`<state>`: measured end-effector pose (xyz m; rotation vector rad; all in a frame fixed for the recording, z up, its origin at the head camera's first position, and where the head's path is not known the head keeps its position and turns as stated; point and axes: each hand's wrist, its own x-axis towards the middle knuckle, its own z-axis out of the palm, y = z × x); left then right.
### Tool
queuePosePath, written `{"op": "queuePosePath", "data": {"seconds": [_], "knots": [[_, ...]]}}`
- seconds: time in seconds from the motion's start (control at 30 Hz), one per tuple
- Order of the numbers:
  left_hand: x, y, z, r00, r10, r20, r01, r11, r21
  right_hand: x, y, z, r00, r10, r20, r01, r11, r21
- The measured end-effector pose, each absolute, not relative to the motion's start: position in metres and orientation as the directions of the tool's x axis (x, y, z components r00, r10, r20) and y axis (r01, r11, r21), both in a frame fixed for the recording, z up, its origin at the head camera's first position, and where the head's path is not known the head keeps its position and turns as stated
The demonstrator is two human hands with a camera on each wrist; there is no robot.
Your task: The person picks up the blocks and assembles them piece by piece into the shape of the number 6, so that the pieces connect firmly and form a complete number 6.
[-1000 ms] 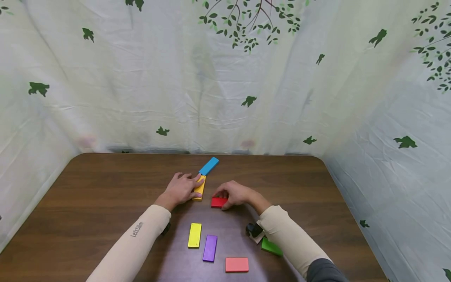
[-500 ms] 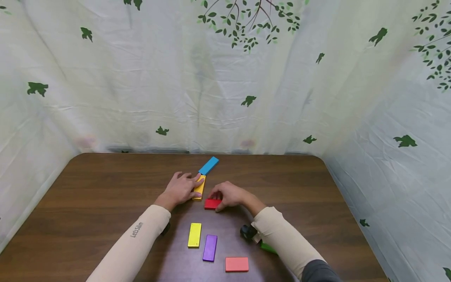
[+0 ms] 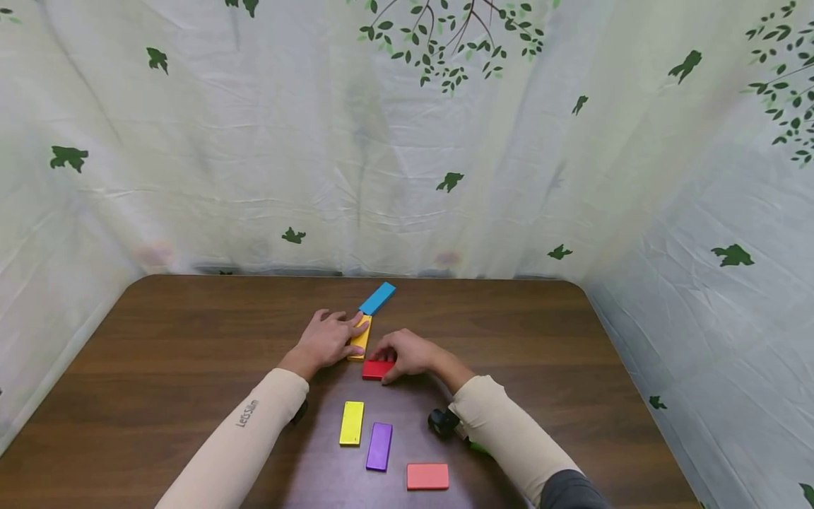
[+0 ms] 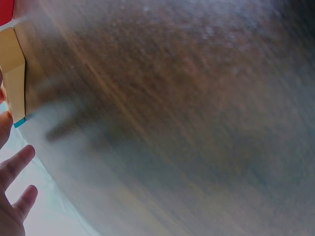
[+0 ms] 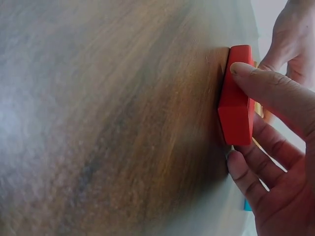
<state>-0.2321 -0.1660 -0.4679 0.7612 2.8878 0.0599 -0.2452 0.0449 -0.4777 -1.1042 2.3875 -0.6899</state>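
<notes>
My left hand (image 3: 326,338) lies with fingers spread, its index finger and thumb resting on an orange-yellow block (image 3: 360,338). In the left wrist view, that block (image 4: 14,73) shows at the left edge beside the fingertips. A blue block (image 3: 378,298) meets its far end at an angle. My right hand (image 3: 410,352) grips a flat red block (image 3: 375,370) between thumb and fingers, right at the near end of the orange-yellow one. In the right wrist view, the thumb lies on the near side of the red block (image 5: 236,118), with fingers behind it.
Closer to me lie a yellow block (image 3: 352,424), a purple block (image 3: 379,447) and a coral block (image 3: 427,477). A green block (image 3: 479,447) is mostly hidden by the right sleeve. The brown table (image 3: 191,353) ends at a white leaf-print curtain (image 3: 356,141).
My right hand has slid the red block leftward and slightly toward me, up to the orange-yellow block's near end. The right forearm now covers more of the green block. My left hand has stayed put.
</notes>
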Motion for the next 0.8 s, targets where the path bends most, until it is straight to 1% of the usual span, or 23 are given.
{"op": "queuePosePath", "data": {"seconds": [0.33, 0.8], "knots": [[-0.2331, -0.1664, -0.4677, -0.861, 0.487, -0.148, 0.481, 0.874, 0.076, -0.2440, 0.0426, -0.4758, -0.610, -0.778, -0.150, -0.555, 0.554, -0.621], [-0.2334, -0.1668, -0.4722, -0.859, 0.496, -0.126, 0.490, 0.868, 0.075, -0.2416, 0.0378, -0.4787, -0.645, -0.752, -0.133, -0.542, 0.573, -0.615]]}}
